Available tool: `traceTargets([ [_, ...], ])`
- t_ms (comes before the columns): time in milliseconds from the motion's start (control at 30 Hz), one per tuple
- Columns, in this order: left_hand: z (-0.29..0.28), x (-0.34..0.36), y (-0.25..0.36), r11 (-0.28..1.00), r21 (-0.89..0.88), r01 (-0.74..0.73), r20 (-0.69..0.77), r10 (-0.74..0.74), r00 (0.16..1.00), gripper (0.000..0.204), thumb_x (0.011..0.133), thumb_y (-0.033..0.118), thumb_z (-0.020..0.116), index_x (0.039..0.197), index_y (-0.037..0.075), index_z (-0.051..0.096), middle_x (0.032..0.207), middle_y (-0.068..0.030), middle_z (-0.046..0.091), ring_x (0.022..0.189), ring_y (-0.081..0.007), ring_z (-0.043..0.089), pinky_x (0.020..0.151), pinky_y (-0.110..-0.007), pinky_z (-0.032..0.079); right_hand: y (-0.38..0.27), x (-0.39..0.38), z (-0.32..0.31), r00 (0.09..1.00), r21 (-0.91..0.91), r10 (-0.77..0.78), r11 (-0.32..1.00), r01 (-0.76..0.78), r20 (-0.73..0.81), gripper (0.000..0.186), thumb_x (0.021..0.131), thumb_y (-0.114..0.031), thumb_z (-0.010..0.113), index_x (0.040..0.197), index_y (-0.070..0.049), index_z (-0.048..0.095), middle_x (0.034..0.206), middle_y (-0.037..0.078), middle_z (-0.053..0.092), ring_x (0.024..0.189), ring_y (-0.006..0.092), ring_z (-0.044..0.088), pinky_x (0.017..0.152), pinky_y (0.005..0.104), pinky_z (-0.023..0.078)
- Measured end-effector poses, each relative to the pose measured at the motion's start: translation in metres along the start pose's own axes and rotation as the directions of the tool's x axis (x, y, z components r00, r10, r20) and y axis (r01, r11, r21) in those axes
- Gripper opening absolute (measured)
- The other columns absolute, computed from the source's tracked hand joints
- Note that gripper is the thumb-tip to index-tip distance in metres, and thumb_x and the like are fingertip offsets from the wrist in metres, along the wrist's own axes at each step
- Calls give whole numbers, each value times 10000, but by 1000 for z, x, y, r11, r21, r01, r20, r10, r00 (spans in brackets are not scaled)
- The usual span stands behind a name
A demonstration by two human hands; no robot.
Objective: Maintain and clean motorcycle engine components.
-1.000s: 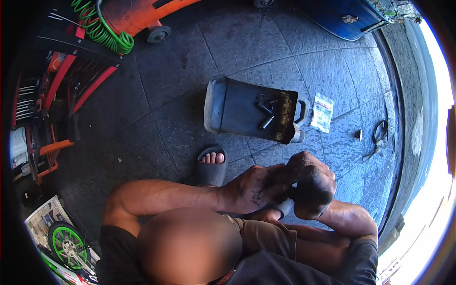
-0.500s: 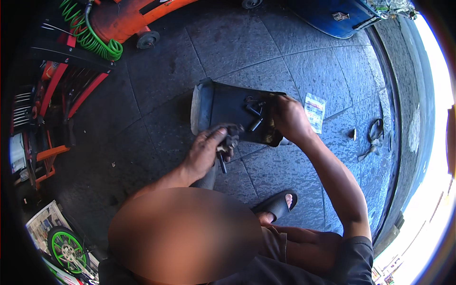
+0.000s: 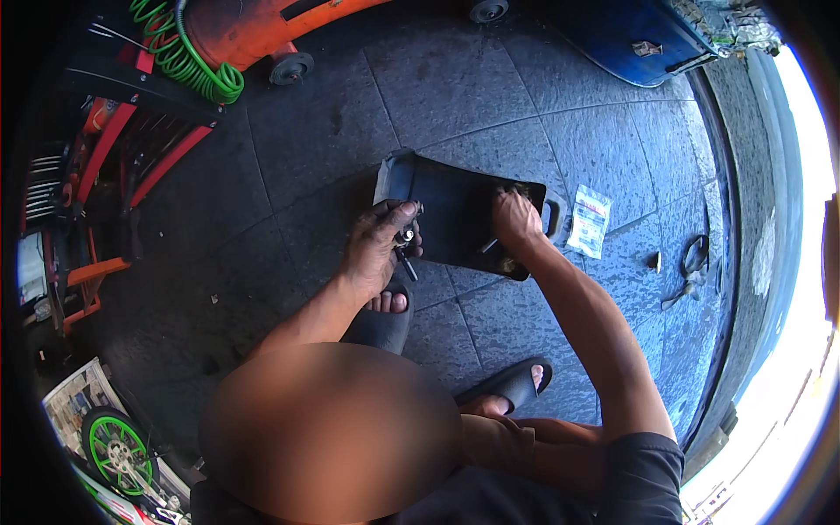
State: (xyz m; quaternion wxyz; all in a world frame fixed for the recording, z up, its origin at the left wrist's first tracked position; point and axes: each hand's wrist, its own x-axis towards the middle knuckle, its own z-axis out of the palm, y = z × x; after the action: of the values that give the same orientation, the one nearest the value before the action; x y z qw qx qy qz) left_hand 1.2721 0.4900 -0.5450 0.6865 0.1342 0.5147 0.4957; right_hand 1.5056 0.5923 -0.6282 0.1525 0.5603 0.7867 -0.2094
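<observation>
My left hand (image 3: 378, 241) is closed around a small metal part (image 3: 408, 234), with a dark rod (image 3: 407, 264) sticking out below the fingers. It is beside the near left corner of a black plastic tray (image 3: 459, 206) on the floor. My right hand (image 3: 518, 215) reaches into the tray's right end with its fingers curled down. A short shiny metal rod (image 3: 489, 246) shows just below those fingers. Whatever the right fingertips grip is hidden under the hand.
A white printed packet (image 3: 590, 222) lies right of the tray, with a black strap-like piece (image 3: 693, 267) farther right. An orange tank on wheels (image 3: 254, 39), a coiled green hose (image 3: 210, 83) and a red tool rack (image 3: 109, 140) stand far left. A blue container (image 3: 612, 39) stands at the back.
My right hand has moved left within the tray, covering loose metal parts that were visible there. My left hand has lifted slightly and turned, showing more of its metal part. The whole view has shifted slightly.
</observation>
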Motion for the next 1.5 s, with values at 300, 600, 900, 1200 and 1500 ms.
traceTargets([
  [300,-20,-2,15,994,-108,-17,1,17,1000,266,920,306,692,1028,66,654,838,-44,658,763,-169,664,682,-327,561,1,-31,-29,997,268,-12,963,32,-74,221,861,-176,585,984,3,625,956,268,669,951,447,644,816,518,524],
  [600,-16,-7,16,994,-107,-28,13,29,999,307,935,383,660,982,79,652,858,-54,670,787,-176,666,698,-327,554,-3,2,12,987,-100,-136,987,127,-85,342,978,-205,417,861,-77,712,917,174,710,854,329,711,765,448,573],
  [900,-19,-1,7,978,-193,75,-6,-78,997,319,965,407,605,962,91,651,840,-47,671,769,-174,668,691,-333,550,-2,-11,-28,995,188,-55,980,69,-80,380,828,-282,699,1062,1,600,954,276,683,927,430,671,812,482,549],
  [1200,-10,6,4,977,-188,100,47,-92,995,321,980,408,575,950,95,638,793,-38,658,712,-166,661,644,-317,545,37,-40,-56,989,580,-68,804,130,-128,320,850,-134,595,1111,43,649,907,241,697,888,374,694,770,440,546],
  [1500,0,25,16,999,51,9,54,-12,998,320,967,400,604,898,89,629,723,-36,640,590,-145,627,542,-289,516,45,-57,-75,990,943,-9,307,-130,140,299,936,-90,514,1158,45,662,829,54,668,659,116,595,579,296,507],
])
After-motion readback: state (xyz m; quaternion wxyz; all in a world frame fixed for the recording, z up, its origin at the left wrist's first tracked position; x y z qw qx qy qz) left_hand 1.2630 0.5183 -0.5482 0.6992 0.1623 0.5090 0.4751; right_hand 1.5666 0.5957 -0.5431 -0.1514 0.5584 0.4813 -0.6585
